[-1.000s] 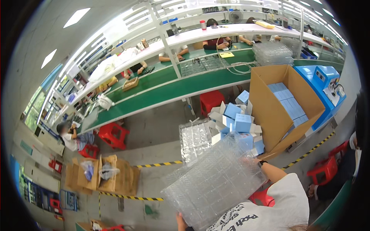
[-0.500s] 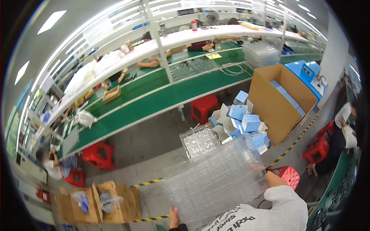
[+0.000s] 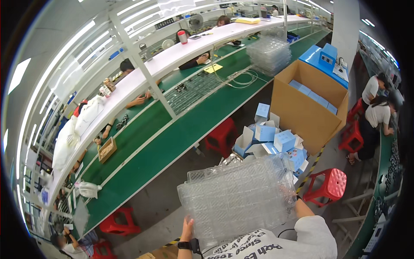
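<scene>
I hold a stack of clear plastic blister trays [image 3: 237, 198] in front of my body, tilted, with grid-like pockets. My left hand [image 3: 187, 229] grips its left edge near the lower corner, thumb up. On the right side, my right hand [image 3: 288, 194] holds the stack; its fingers show only dimly through the plastic. Just beyond the trays sits a pile of light blue and white small boxes [image 3: 276, 140], several with open flaps. Part of a silvery tray [image 3: 232, 159] peeks out behind the stack.
A large cardboard carton [image 3: 302, 110] holds more blue boxes. Behind runs a green conveyor bench [image 3: 172, 134] bearing another stack of clear trays [image 3: 268, 54]. Red stools [image 3: 325, 186] stand around. Co-workers sit beyond the bench and at the right line [image 3: 379, 172].
My view has turned to the right. The tray stack stays in both hands and now lies flatter and more level. The cardboard pieces at lower left have mostly left the view.
</scene>
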Available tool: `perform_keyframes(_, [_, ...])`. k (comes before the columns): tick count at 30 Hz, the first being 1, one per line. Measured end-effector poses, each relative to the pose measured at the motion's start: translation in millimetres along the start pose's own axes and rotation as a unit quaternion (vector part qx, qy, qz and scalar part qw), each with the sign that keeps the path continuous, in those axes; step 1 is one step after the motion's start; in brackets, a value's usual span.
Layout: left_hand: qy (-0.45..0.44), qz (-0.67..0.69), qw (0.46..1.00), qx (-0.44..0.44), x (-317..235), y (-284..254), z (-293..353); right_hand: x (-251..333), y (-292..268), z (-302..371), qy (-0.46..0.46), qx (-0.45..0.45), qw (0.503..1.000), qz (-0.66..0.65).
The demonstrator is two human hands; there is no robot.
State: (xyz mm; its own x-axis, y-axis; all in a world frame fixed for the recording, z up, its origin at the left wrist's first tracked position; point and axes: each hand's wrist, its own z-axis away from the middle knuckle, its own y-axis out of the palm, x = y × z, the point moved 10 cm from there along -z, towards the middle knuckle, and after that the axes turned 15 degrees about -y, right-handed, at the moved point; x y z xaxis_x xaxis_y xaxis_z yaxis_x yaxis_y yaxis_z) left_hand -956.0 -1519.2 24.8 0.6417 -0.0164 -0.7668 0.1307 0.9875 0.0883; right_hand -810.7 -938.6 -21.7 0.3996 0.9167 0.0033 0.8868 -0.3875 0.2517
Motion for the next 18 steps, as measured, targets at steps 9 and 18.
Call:
perform_keyframes(9, [-0.087, -0.038, 0.994, 0.057, -81.9, -48.2, -157.2, 23.6, -74.6, 233.8, -0.589, 0.746, 0.193, -0.243])
perform_keyframes(18, [-0.105, 0.031, 0.983, 0.144, -190.7, -105.6, -327.3, -185.3, -322.1, 31.0, -0.688, 0.149, -0.467, -0.535])
